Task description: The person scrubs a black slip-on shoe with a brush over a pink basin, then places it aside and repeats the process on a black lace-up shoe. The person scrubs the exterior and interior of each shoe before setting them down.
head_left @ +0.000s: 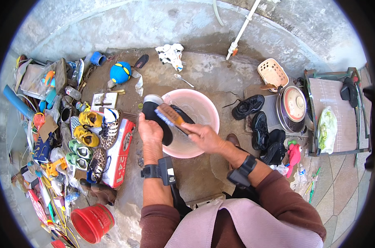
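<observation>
My left hand (150, 129) grips a black insole (166, 133) with a pale grey end, tilted over the left rim of a pink basin (216, 111). In my right hand (204, 136) is a wooden scrubbing brush (169, 114), its pale bristles against the insole or just over it. Cloudy water (200, 108) stands in the basin. Behind the brush, another black piece (180, 111) shows partly in the basin; its kind is hidden.
To the left, several shoes (88, 136) rest by a red-and-white box (120, 153), near a red bucket (92, 223). Black shoes (259, 128) and a lidded pot (293, 105) stand at right. A spoon (183, 80) and blue ball (120, 72) lie beyond the basin.
</observation>
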A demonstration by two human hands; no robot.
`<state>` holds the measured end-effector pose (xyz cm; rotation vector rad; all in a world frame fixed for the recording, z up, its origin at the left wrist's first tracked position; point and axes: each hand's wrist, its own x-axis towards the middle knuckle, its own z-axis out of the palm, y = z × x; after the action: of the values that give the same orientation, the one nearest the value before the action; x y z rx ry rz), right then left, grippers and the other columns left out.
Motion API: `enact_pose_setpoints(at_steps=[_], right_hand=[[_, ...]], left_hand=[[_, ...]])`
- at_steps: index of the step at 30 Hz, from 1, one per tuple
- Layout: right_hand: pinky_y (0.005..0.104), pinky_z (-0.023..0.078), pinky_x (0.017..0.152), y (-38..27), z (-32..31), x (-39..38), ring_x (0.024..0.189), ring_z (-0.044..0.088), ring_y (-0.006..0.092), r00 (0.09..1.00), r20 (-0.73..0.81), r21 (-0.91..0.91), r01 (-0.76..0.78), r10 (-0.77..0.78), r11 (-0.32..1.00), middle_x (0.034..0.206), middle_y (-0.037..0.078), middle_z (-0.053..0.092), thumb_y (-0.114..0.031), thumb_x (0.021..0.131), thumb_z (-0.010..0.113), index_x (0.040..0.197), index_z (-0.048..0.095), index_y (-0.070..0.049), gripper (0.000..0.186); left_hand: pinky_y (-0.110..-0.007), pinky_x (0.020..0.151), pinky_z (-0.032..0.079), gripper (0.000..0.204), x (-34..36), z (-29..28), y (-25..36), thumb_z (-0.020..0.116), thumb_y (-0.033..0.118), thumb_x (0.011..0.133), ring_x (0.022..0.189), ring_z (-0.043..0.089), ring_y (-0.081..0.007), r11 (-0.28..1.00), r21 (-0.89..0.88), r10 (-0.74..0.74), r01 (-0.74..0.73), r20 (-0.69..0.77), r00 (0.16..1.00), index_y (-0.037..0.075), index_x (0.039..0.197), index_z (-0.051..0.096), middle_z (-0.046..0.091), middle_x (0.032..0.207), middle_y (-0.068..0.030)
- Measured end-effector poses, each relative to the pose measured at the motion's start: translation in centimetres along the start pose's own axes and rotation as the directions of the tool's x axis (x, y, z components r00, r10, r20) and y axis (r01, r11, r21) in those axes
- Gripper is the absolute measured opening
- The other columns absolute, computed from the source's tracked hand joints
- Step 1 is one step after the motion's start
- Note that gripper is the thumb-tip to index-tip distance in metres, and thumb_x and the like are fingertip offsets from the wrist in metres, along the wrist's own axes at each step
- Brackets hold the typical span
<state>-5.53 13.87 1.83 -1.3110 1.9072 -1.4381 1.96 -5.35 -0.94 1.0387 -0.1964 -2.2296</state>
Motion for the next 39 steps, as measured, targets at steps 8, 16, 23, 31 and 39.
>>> enact_pose_setpoints(at_steps=[8,16,23,31,39], right_hand=[[0.0462,0.045,0.059,0.8,-1.0,2.1,0.064,0.055,0.0391,0.997,-0.074,-0.381,-0.06,0.034,0.923,0.071,0.022,0.054,-0.011,0.08,0.051,0.117,0.052,-0.008,0.037],[0.0412,0.046,0.06,-1.1,-7.3,3.4,0.064,0.058,0.035,0.987,-0.055,-0.149,-0.158,0.151,0.976,0.07,0.023,0.059,-0.006,0.078,0.047,0.114,0.056,-0.006,0.037],[0.0421,0.045,0.061,-1.3,-6.4,3.3,0.062,0.057,0.0371,0.976,0.134,-0.281,-0.13,0.173,0.951,0.069,0.024,0.058,-0.008,0.075,0.046,0.11,0.059,-0.004,0.037],[0.0332,0.047,0.07,3.6,-7.2,3.3,0.076,0.061,0.0229,0.914,0.011,-0.375,-0.372,0.405,0.849,0.081,0.019,0.064,-0.016,0.078,0.052,0.11,0.06,-0.008,0.034],[0.0341,0.043,0.087,2.8,-5.5,3.1,0.1,0.057,0.0303,0.852,0.004,-0.213,-0.511,0.524,0.833,0.108,0.025,0.058,-0.056,0.066,0.064,0.12,0.049,0.002,0.081]], left_hand=[[-0.03,0.055,0.043,0.02,-1.7,0.6,-3.6,0.049,0.026,0.088,0.062,0.053,-0.0144,0.901,0.426,-0.111,0.077,0.056,0.992,0.006,0.086,0.054,0.057,0.072,-0.0046],[-0.036,0.062,0.042,0.038,-3.8,1.8,-3.4,0.054,0.024,0.079,0.062,0.056,-0.0285,0.031,0.858,-0.021,-0.513,0.514,0.858,-0.011,0.063,0.053,0.058,0.067,-0.0228],[-0.043,0.083,0.04,0.028,-4.3,1.6,-2.7,0.053,0.019,0.076,0.078,0.053,-0.0397,-0.308,0.602,-0.012,-0.736,0.772,0.636,-0.009,0.073,0.053,0.056,0.081,-0.0246],[-0.059,0.098,0.021,0.027,-5.9,1.9,-3.5,0.059,0.017,0.068,0.081,0.054,-0.0352,-0.377,0.461,-0.226,-0.804,0.796,0.562,-0.006,0.054,0.056,0.055,0.075,-0.018],[-0.06,0.102,0.012,0.021,-7.1,2.9,-4.7,0.059,0.018,0.065,0.082,0.055,-0.025,-0.595,0.165,-0.479,-0.786,0.713,0.512,-0.002,0.066,0.063,0.056,0.071,-0.0114]])
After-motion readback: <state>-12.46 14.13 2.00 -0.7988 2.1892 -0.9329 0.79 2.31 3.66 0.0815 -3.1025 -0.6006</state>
